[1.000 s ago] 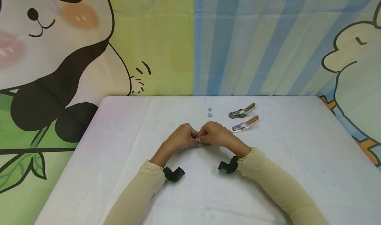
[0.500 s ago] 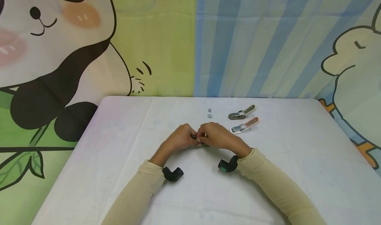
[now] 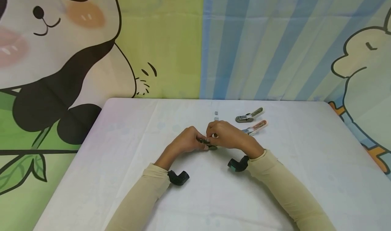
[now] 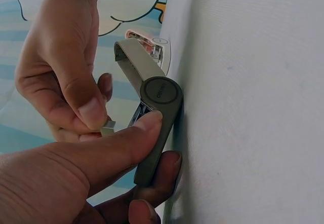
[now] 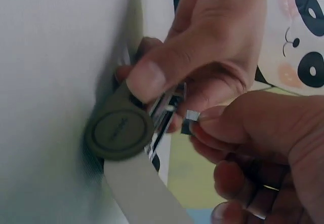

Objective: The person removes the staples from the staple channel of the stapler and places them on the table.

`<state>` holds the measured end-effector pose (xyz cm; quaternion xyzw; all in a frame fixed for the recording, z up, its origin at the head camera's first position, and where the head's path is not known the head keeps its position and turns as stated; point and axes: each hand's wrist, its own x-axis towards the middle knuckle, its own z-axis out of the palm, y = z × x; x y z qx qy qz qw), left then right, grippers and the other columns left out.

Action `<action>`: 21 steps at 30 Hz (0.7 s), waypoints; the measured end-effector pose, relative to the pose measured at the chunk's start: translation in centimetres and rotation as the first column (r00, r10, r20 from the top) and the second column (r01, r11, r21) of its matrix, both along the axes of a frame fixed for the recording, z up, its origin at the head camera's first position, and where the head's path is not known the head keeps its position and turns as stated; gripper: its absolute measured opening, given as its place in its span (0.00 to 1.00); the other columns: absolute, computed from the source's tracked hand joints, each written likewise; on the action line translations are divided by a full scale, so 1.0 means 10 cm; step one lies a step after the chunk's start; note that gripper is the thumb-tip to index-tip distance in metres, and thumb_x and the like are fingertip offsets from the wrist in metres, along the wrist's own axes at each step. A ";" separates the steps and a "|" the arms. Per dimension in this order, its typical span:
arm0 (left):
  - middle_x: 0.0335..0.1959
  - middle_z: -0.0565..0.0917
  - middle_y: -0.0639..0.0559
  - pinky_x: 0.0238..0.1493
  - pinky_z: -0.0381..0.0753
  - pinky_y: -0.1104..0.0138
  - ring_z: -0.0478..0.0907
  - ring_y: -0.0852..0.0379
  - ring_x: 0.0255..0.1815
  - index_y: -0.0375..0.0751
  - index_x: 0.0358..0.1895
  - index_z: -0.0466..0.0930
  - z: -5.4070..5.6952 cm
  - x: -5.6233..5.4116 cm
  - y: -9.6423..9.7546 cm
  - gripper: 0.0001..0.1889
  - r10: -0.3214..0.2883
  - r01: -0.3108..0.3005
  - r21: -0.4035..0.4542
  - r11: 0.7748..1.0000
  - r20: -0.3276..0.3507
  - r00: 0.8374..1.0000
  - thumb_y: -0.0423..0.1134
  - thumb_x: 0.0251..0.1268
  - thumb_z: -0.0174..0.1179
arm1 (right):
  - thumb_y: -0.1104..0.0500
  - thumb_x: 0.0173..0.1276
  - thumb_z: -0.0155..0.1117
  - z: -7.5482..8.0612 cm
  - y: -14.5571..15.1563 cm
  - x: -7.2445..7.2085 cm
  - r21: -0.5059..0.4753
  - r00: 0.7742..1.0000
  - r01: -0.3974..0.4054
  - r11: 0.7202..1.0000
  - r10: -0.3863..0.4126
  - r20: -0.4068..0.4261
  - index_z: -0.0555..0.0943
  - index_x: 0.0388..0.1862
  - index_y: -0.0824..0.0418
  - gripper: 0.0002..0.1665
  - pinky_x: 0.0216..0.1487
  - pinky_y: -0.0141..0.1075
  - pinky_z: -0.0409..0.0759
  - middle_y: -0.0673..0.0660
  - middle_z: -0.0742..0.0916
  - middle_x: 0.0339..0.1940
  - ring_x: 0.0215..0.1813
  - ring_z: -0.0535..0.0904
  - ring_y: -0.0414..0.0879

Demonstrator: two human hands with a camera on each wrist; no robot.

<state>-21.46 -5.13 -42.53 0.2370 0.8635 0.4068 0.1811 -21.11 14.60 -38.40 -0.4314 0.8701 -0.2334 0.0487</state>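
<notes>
My left hand [image 3: 190,139] grips a dark green stapler [image 4: 161,95] by its base, the thumb along its side. The stapler's pale handle [image 4: 139,57] is swung up, and its metal magazine [image 5: 164,115] shows beside the left thumb. Close by, my right hand [image 3: 224,135] pinches a short strip of staples [image 5: 192,115] between thumb and fingertips. In the left wrist view that strip is just apart from the magazine. Fingers cover most of the stapler in the head view.
Beyond the right hand lie a green stapler [image 3: 244,118] and an orange-and-white stapler [image 3: 259,124], the latter partly covered by that hand. Two small grey pieces, one farther back [image 3: 216,113], lie on the white table [image 3: 137,197]. A cartoon-print cloth [image 3: 171,47] hangs behind.
My right hand has drawn slightly right and away from the stapler, uncovering more of it and overlapping the orange-and-white one. My left hand has stayed put.
</notes>
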 end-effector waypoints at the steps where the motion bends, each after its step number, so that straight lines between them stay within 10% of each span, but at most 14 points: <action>1: 0.32 0.87 0.59 0.27 0.64 0.70 0.66 0.62 0.26 0.43 0.38 0.90 0.00 0.00 0.00 0.10 0.003 -0.003 0.001 1.000 0.007 1.000 0.36 0.50 0.75 | 0.68 0.65 0.65 -0.01 0.03 -0.03 -0.025 1.000 -0.005 1.000 0.006 0.009 0.87 0.33 0.62 0.05 0.38 0.34 0.77 0.51 0.83 0.37 0.35 0.77 0.40; 10: 0.37 0.87 0.54 0.27 0.66 0.69 0.69 0.61 0.28 0.40 0.41 0.89 0.02 0.01 -0.02 0.13 0.016 -0.016 -0.012 1.000 0.030 0.999 0.36 0.51 0.75 | 0.70 0.64 0.64 -0.14 0.30 -0.33 -0.244 0.993 0.069 0.967 -0.042 0.113 0.88 0.32 0.67 0.06 0.35 0.39 0.77 0.55 0.84 0.39 0.33 0.77 0.44; 21: 0.39 0.87 0.53 0.27 0.66 0.69 0.69 0.60 0.29 0.41 0.41 0.89 0.04 0.01 0.01 0.13 0.042 -0.040 -0.033 0.999 0.041 0.998 0.37 0.50 0.75 | 0.69 0.63 0.67 -0.20 0.29 -0.68 -0.150 0.975 0.168 0.974 -0.142 0.169 0.88 0.32 0.67 0.04 0.36 0.39 0.76 0.56 0.85 0.38 0.35 0.78 0.46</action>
